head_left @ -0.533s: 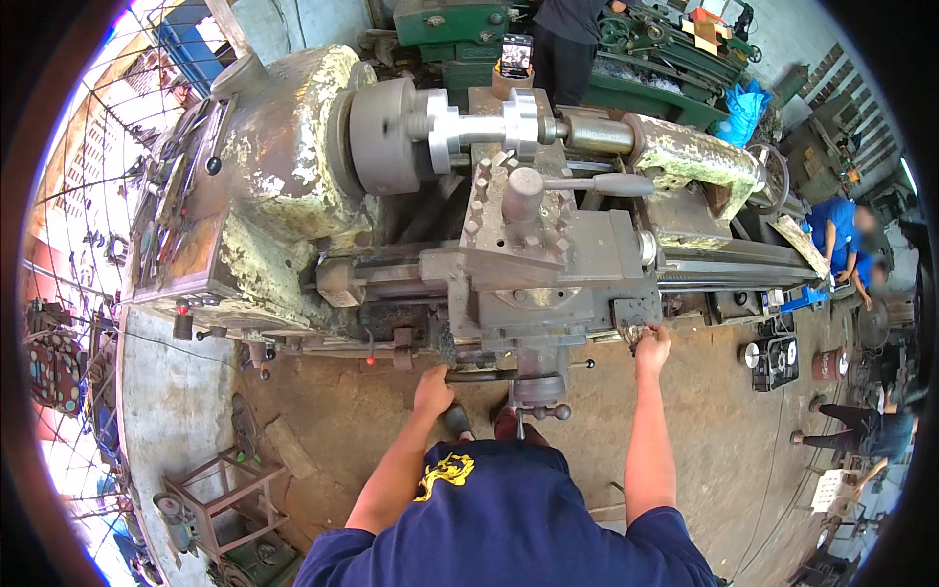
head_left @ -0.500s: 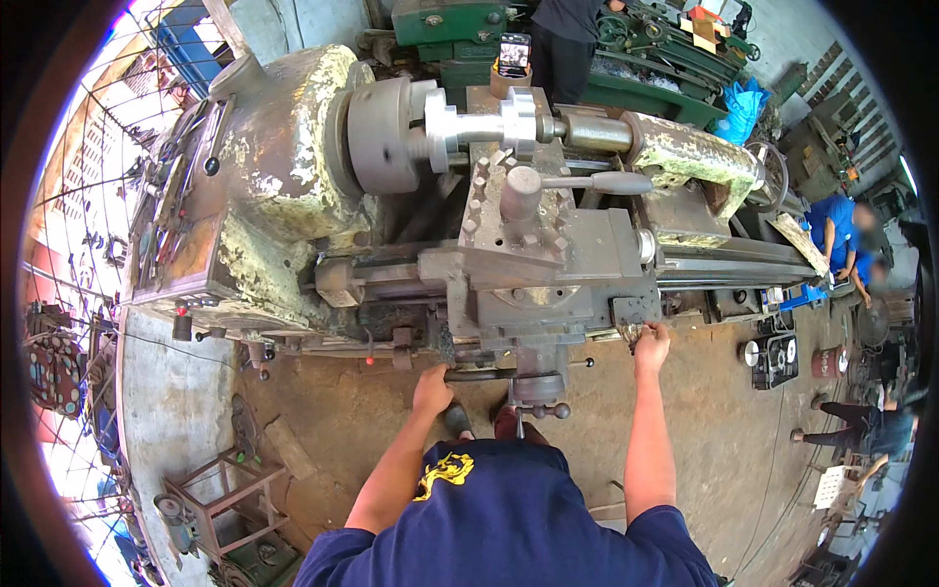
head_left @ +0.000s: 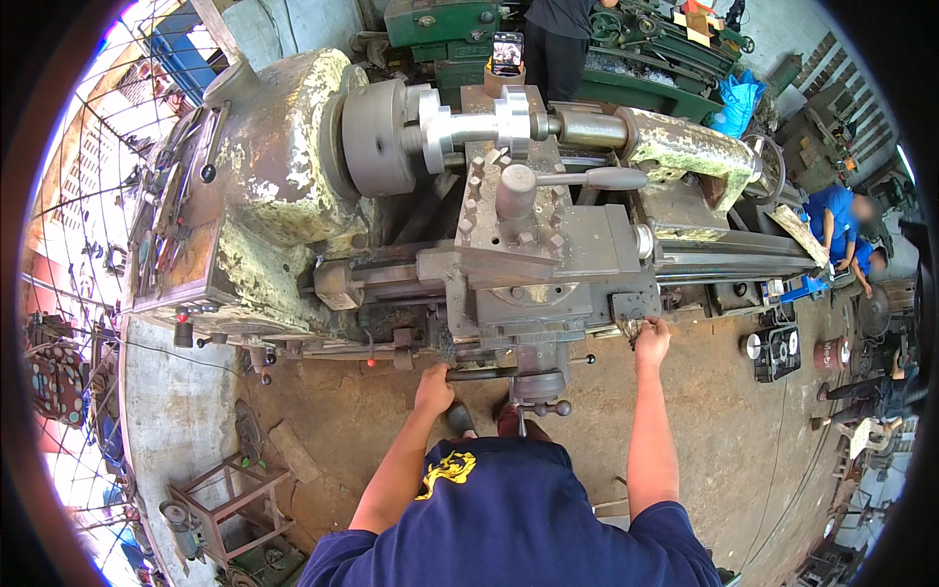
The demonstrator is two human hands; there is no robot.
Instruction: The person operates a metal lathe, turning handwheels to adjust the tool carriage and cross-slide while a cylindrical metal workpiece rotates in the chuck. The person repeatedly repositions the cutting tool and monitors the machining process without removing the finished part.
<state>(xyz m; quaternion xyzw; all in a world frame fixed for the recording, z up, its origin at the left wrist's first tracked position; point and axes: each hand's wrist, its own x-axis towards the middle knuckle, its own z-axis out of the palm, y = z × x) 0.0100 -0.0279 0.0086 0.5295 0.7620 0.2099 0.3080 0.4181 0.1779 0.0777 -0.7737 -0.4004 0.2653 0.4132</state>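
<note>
I stand at a large old lathe (head_left: 274, 196) with peeling pale paint. A shiny metal workpiece (head_left: 479, 122) is held in its grey chuck (head_left: 377, 137). My left hand (head_left: 433, 389) grips a dark handwheel handle (head_left: 479, 373) on the front of the carriage (head_left: 538, 284). My right hand (head_left: 651, 339) is closed on a small handle (head_left: 631, 328) at the carriage's right corner. The tool post (head_left: 514, 191) with its long lever (head_left: 597, 178) stands above the carriage.
A person in black (head_left: 562, 39) stands behind the lathe by a green machine (head_left: 440, 24). A person in blue (head_left: 841, 220) crouches at the right. Cans and boxes (head_left: 782, 347) sit on the floor right. A metal stand (head_left: 220, 504) is lower left.
</note>
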